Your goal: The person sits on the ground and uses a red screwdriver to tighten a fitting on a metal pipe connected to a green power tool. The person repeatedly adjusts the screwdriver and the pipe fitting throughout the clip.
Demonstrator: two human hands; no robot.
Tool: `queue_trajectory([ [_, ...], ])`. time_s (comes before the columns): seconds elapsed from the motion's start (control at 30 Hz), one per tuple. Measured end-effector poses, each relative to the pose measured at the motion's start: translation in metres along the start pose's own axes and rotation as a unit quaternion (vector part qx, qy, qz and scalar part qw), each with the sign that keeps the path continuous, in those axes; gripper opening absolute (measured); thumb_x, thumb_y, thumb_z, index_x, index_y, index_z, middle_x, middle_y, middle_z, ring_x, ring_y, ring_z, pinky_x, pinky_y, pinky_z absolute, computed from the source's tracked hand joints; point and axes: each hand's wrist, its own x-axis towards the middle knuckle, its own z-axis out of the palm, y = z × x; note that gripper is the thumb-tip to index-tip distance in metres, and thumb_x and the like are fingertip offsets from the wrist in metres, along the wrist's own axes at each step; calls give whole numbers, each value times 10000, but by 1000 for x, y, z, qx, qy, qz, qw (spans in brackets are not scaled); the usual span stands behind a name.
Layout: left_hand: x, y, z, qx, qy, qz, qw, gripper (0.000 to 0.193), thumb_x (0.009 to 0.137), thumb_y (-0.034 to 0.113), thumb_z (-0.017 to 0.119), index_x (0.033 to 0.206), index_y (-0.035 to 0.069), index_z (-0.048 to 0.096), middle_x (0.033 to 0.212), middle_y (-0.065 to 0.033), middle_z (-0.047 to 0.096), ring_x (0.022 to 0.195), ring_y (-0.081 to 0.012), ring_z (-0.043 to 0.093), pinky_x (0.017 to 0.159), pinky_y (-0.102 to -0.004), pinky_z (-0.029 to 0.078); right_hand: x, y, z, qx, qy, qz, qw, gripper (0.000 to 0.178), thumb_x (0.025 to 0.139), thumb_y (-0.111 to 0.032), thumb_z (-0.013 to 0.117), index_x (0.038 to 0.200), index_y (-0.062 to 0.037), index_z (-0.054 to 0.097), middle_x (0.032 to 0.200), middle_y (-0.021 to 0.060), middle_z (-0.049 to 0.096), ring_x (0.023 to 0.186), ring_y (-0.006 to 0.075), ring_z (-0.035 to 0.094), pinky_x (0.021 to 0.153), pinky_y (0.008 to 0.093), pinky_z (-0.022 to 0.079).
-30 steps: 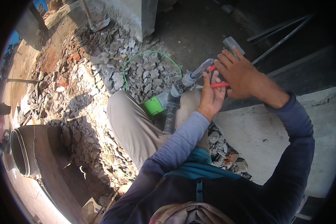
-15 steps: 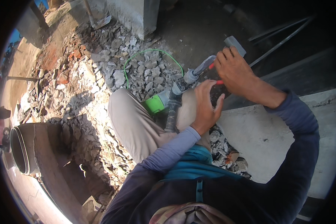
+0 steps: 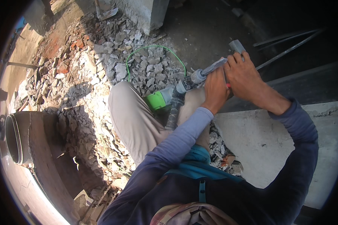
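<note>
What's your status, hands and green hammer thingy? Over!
Left hand, right hand: close together, near front end of demolition hammer. Demolition hammer: by the knees. In the way: hands, mostly hiding a red handle.

Tool housing — smooth plastic, rubble — rough, matt

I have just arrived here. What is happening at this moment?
A green and grey power tool rests by the person's bent legs. The left hand and the right hand are close together near its front end. A small part of a red thing shows between them, but the hands hide what each one grips. A thin green cord curves over the broken rubble.
</note>
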Motion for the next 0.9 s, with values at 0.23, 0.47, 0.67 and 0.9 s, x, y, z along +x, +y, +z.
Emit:
queue_trajectory([
  [0.23,5,-8,2,-17,8,12,1000,842,817,80,862,1573,7,497,1395,-249,680,1257,-467,658,1073,-519,524,-2,-3,-9,33,-57,12,998,587,747,-216,861,1234,91,745,1081,169,727,1103,313,635,1010,463,448],
  [0.47,8,-5,-7,-41,-9,25,999,790,832,119,870,1532,1,523,1368,-266,695,1259,-486,657,1071,-536,531,0,-3,-10,46,-99,24,994,542,774,-223,841,1217,77,757,1081,179,742,1094,322,670,991,478,462],
  [0.67,11,-9,-12,-36,-43,54,997,802,794,97,885,1511,-29,547,1355,-291,700,1234,-480,688,1068,-511,567,2,-7,-11,41,-170,36,984,446,818,-274,813,1145,29,793,1093,177,756,1073,317,700,965,476,483],
  [0.9,11,-10,-18,-82,-107,38,990,698,816,95,854,1456,-8,596,1387,-267,691,1289,-479,650,1102,-520,540,10,-6,-27,97,-284,60,952,491,850,-215,764,1221,107,753,1176,244,750,1150,384,728,1048,494,516],
])
